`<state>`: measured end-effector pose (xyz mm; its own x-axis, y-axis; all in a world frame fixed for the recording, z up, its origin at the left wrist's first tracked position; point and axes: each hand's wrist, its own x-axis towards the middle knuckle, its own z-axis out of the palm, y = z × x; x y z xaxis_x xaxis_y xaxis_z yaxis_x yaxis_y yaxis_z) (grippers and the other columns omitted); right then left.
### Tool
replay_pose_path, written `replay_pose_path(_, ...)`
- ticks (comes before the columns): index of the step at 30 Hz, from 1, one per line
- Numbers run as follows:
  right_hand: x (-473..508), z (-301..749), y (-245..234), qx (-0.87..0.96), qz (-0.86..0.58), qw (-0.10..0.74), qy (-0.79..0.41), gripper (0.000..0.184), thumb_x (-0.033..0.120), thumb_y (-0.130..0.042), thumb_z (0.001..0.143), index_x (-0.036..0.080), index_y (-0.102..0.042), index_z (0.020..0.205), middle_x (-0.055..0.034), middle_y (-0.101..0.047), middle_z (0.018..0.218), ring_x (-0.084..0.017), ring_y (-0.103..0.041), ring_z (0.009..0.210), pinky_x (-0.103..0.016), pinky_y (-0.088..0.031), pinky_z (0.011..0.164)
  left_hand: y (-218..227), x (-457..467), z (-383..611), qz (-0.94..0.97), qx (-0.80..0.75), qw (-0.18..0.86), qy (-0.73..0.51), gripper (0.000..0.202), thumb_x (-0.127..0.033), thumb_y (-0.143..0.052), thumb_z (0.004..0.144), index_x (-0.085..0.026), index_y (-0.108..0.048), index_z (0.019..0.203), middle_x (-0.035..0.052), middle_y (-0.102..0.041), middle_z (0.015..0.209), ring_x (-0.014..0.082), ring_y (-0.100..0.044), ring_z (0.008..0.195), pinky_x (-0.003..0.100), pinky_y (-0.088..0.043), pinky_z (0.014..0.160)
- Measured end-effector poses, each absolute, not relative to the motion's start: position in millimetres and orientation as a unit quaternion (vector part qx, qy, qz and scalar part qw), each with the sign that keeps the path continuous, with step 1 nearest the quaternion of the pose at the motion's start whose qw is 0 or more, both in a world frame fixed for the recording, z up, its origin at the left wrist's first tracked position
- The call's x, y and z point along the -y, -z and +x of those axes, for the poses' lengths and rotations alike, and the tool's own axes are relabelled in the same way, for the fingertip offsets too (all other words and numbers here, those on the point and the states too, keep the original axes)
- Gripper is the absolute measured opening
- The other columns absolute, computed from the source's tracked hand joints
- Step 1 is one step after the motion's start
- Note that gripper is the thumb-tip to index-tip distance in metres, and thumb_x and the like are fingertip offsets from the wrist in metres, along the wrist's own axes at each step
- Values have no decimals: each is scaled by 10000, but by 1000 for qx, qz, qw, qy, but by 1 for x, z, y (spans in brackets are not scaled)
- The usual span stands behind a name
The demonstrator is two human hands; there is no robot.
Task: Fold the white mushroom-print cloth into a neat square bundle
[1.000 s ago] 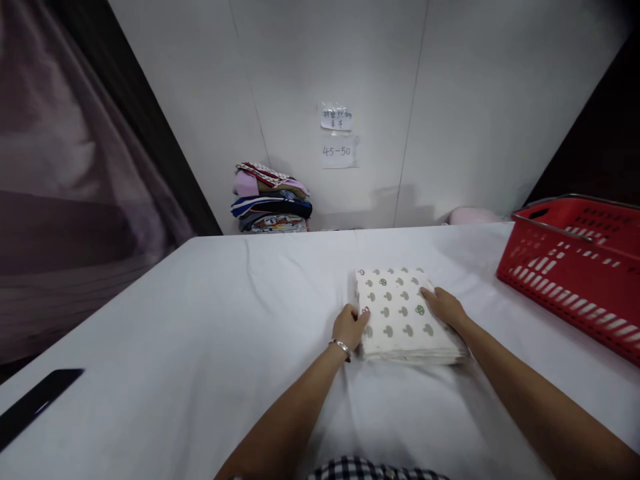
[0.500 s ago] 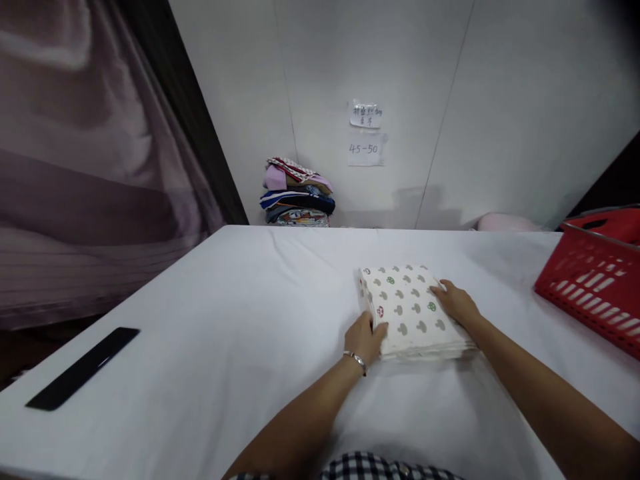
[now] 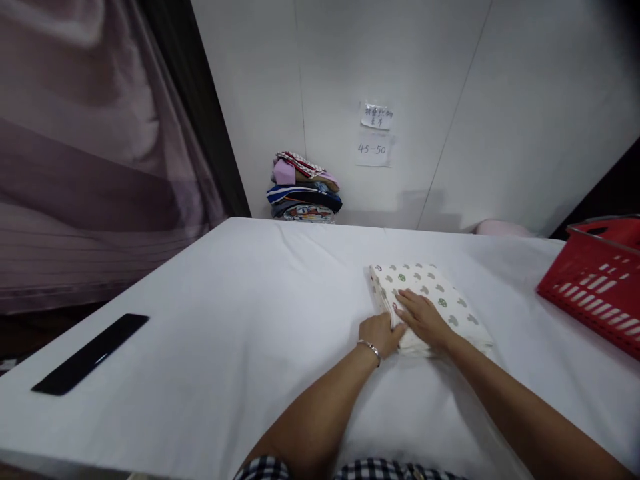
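A folded white cloth [image 3: 450, 303] printed with grey, green and red mushrooms lies on the white-covered table, right of the middle. My left hand [image 3: 381, 335], a silver bracelet at its wrist, grips the cloth's near left edge, thumb on top and the other fingers at the side. Flat on the cloth's upper face rests my right hand [image 3: 423, 319], its fingers stretched toward the far left. It covers part of the print near my left thumb.
A red plastic basket [image 3: 590, 283] stands at the table's right edge. On the left lies a flat black strip [image 3: 93, 353]. Several folded fabrics [image 3: 305, 190] are stacked against the wall, behind the table [image 3: 200, 300]. A mauve curtain [image 3: 100, 153] hangs at far left.
My right hand has moved left from the cloth's right edge onto its top, near my left hand. My left hand keeps its hold at the left edge. The view has shifted slightly.
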<state>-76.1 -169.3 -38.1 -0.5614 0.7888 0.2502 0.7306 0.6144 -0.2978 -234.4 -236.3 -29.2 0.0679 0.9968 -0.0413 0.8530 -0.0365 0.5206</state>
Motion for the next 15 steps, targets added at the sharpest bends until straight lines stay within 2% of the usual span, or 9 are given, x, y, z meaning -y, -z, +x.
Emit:
replay_pose_path(4,169,-75,43,869,-443,199,-94,422,415,-388,857,222,-529,1205,-83,-467,1320,-241,-360,1251,-439,-282,1011,29,225,-251,698,-595,346,-197,445,-603,-464,745,-173,-578,744,36,-629,707,174,-590,657,257,-421,572)
replay_pose_path(8,175,-86,28,829,-466,257,-171,352,388,-404,836,214,-631,1040,-79,-585,1176,-216,-499,1114,-363,-362,945,38,211,-261,560,-591,485,-321,381,-499,-446,812,-143,-577,779,6,-622,664,82,-515,446,199,-392,456)
replay_pose_path(11,186,-103,12,795,-497,280,-204,330,383,-367,848,225,-646,926,-39,-660,957,-180,-580,898,-302,-423,794,44,206,-261,498,-588,508,-384,247,-371,-515,803,-135,-588,799,-4,-629,674,56,-494,409,178,-374,430)
replay_pose_path(15,192,-121,-1,777,-553,237,-186,318,421,-392,830,211,-631,810,-15,-641,743,-162,-559,697,-260,-372,605,46,205,-256,474,-594,505,-408,158,-290,-561,778,-139,-590,741,-27,-606,604,56,-494,401,177,-390,446)
